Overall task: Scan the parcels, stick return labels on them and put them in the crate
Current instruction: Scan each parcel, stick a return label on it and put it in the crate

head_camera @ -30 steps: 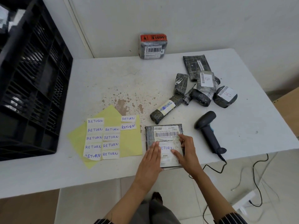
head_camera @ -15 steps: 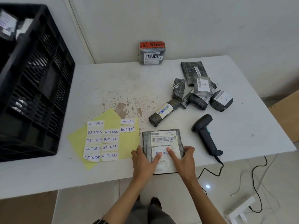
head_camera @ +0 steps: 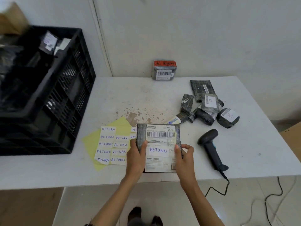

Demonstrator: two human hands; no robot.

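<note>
Both hands clamp one flat parcel [head_camera: 160, 139] by its side edges. The left hand [head_camera: 136, 158] has its thumb on the face and its fingers wrapped behind the left edge. The right hand [head_camera: 184, 158] pinches the right edge with its thumb on top. The parcel sits over the front edge of the worktop [head_camera: 130, 95], near its middle. It looks tilted up towards the person, though whether its near edge is clear of the surface cannot be told. A return label [head_camera: 158, 150] is stuck on its face, below the barcode.

The remaining step appears to be the transfer to the crate [head_camera: 65, 88], which stands on the left end of the worktop and already holds parcels.

Hazards from here:
- The wrapping looks smooth, and an edge grip may slip if one hand releases early.
- The path to the crate passes over the label sheet [head_camera: 91, 142], and a low carry could drag it or peel loose labels.
- A label not pressed flat may lift on contact with the crate wall.
- The scanner [head_camera: 211, 147] lies near the right hand by the front edge, so a snagged cable could pull it off.
</note>
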